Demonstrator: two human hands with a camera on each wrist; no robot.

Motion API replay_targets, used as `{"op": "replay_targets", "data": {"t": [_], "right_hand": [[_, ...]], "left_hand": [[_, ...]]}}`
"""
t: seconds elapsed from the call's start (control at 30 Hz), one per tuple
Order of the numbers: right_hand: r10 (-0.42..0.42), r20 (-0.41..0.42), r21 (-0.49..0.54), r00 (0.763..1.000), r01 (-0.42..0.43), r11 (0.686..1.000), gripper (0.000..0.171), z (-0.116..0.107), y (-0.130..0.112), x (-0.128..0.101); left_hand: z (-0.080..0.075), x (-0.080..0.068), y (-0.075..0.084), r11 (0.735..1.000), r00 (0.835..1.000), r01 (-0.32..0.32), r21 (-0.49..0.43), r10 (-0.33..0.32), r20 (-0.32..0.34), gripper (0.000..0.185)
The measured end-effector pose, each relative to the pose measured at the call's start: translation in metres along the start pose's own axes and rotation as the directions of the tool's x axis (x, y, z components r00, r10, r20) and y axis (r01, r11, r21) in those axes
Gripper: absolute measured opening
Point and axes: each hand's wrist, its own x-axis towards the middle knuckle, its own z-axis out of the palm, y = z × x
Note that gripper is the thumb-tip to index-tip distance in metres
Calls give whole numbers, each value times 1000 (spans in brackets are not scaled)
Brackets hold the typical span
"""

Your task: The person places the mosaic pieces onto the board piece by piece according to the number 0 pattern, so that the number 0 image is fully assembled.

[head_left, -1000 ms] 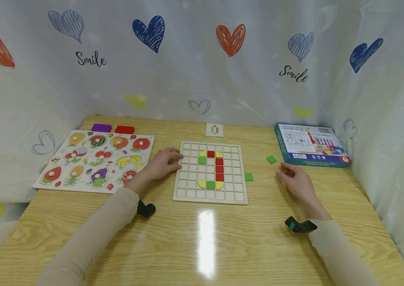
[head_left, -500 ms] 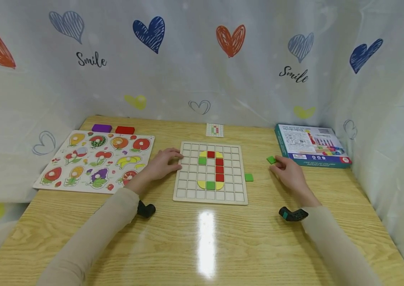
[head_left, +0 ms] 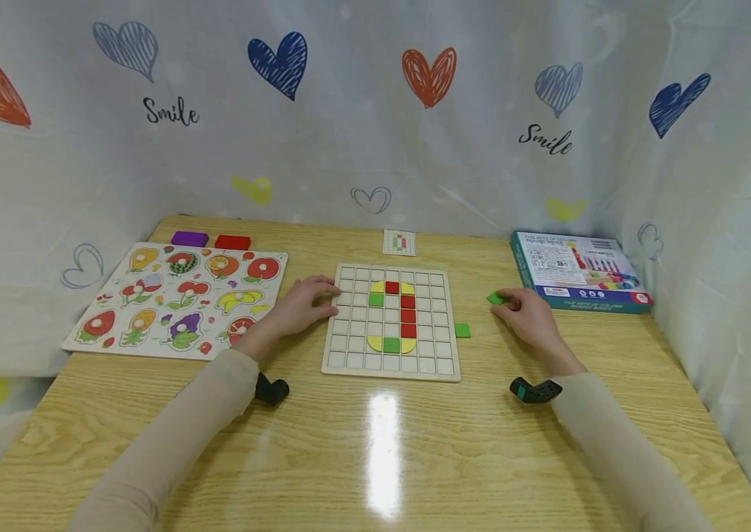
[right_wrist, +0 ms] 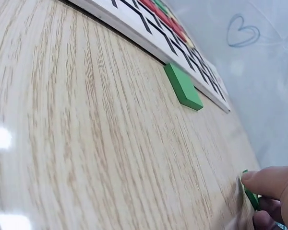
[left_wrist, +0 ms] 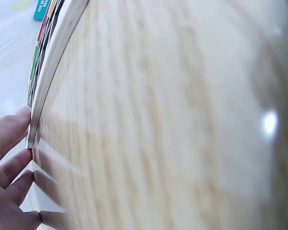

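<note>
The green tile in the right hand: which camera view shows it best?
The head view: the green tile shows whole at the right hand fingertips, beside the box. The right wrist view shows only its edge behind a finger. The left wrist view misses it.

Grid board [head_left: 392, 367]: pale wood, white cells, filled ones red, yellow and green; two loose green tiles, one [head_left: 462, 329] by its right edge, one [head_left: 495, 298] at the right hand [head_left: 527, 319]. Flower puzzle board [head_left: 176, 295]: white with red, orange, yellow, purple blooms, green leaves; behind it a purple block [head_left: 188, 238] and red block [head_left: 232, 241]. Table [head_left: 375, 458] light oak grain, box [head_left: 575, 270] teal-sided with multicolour print, backdrop [head_left: 375, 111] white with red, navy, grey, yellow hearts and black "Smile" script; sleeves [head_left: 169, 443] beige.
</note>
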Motion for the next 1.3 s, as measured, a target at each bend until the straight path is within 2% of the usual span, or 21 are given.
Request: {"op": "replay_targets", "data": {"t": [0.3,0.6,0.87,1.07,1.17,1.3], "right_hand": [[-4,-7,46,1000,4,999,33,5,-3,3],[-27,-5,45,1000,27,999,32,3,-3,0],[-61,48,10,997,60,998,43,2,-2,-2],[-83,47,-25,995,84,996,34,4,-3,0],[-69,59,-29,996,71,997,34,1,-7,-1],[-10,80,31,997,7,1000,39,-2,-17,-3]], "left_hand": [[-2,-2,2,999,999,-36,-17,36,-6,39],[-2,-2,3,999,1000,-29,-14,29,-5,39],[-2,-3,5,1000,1000,-7,-18,7,2,40],[-2,-4,4,1000,1000,-10,-10,10,-2,40],[-2,-4,4,1000,1000,-10,-10,10,-4,40],[-2,-4,6,1000,1000,-7,-16,6,-4,40]]}}
